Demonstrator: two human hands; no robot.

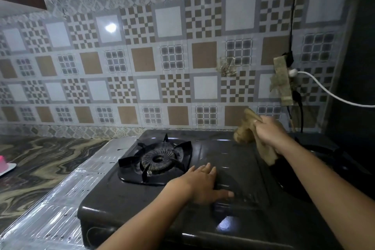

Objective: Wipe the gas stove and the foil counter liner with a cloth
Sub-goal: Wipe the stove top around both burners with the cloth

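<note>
A black gas stove [227, 160] fills the middle of the head view, with its left burner and pan support [157, 159] uncovered. Shiny foil counter liner [60, 205] lies under and left of the stove. My left hand [205, 183] rests flat on the stove top between the burners, fingers straight. My right hand [271, 132] grips a crumpled tan cloth [246, 132] above the stove's far right part; one end of the cloth hangs below the hand. The right burner is mostly hidden behind my right arm.
A patterned tile wall [162, 67] rises right behind the stove. A power strip with a white cord [324, 89] and dark cables hangs on the wall at the right. Marbled countertop [40, 158] spreads to the left, with a pink object [3, 163] at its edge.
</note>
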